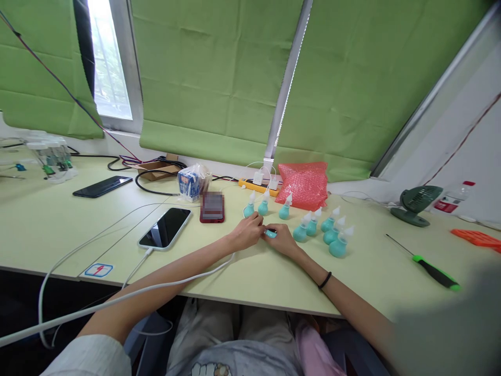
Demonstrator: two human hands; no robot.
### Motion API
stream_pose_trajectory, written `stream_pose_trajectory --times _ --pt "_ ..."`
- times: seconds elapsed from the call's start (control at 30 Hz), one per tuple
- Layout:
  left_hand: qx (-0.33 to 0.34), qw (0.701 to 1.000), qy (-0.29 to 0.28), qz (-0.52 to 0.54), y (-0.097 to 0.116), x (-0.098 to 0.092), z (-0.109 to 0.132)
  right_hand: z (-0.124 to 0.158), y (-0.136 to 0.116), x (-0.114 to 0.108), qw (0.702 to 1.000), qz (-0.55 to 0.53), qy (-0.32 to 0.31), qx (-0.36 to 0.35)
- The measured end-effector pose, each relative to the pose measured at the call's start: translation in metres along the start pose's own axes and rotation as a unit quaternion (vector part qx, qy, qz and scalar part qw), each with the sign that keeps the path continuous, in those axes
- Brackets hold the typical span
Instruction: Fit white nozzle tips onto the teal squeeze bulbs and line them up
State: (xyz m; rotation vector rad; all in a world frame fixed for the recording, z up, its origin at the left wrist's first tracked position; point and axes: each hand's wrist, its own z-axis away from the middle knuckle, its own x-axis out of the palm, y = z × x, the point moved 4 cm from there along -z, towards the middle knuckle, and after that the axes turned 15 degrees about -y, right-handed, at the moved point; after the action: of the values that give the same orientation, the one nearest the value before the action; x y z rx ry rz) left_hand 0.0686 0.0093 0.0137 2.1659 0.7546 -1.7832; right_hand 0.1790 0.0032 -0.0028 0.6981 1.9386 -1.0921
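Observation:
My left hand (247, 232) and my right hand (282, 239) meet on the pale green table (55, 224), fingers pinched together around a small teal bulb-shaped piece (271, 233). Only a sliver of that piece shows between the fingers. Several teal bulbs with white nozzle tips stand upright just beyond my hands: three in a row (266, 204) behind, and a cluster (324, 230) to the right of my right hand.
A white phone (165, 228) on a charging cable lies left of my hands, a dark red phone (212, 207) behind it, a black phone (102, 186) farther left. Pink bubble wrap (306, 184), a yellow power strip (258, 185), a green-handled screwdriver (426, 265) and a small fan (415, 204) lie around.

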Motion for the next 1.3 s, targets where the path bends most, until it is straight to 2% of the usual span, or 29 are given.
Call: stream_pose_trajectory --times 0.2,0.4,0.53,0.77,0.93,1.13,1.3 --pt "0.007 0.998 -0.013 -0.065 0.004 0.002 -0.002 0.000 0.002 0.002 0.999 0.036 0.016 0.026" --pt "-0.001 0.996 -0.017 -0.082 0.002 0.001 -0.003 0.002 0.000 0.001 0.996 0.074 0.008 0.050" --pt "-0.001 0.998 -0.010 -0.059 -0.001 0.001 -0.003 0.003 -0.001 0.002 0.994 0.090 0.006 0.059" --pt "-0.017 0.997 0.038 0.058 -0.013 -0.009 0.005 0.003 -0.004 0.002 0.990 0.118 0.002 0.076" --pt "0.018 1.000 -0.005 0.003 -0.009 -0.008 0.004 0.004 -0.008 0.001 0.984 0.152 -0.012 0.095" --pt "0.056 0.993 -0.025 -0.101 0.008 -0.001 0.000 0.007 -0.011 0.001 0.977 0.179 -0.020 0.117" --pt "0.022 0.998 -0.037 -0.051 0.001 0.004 -0.003 0.007 -0.012 0.000 0.970 0.212 -0.023 0.119"
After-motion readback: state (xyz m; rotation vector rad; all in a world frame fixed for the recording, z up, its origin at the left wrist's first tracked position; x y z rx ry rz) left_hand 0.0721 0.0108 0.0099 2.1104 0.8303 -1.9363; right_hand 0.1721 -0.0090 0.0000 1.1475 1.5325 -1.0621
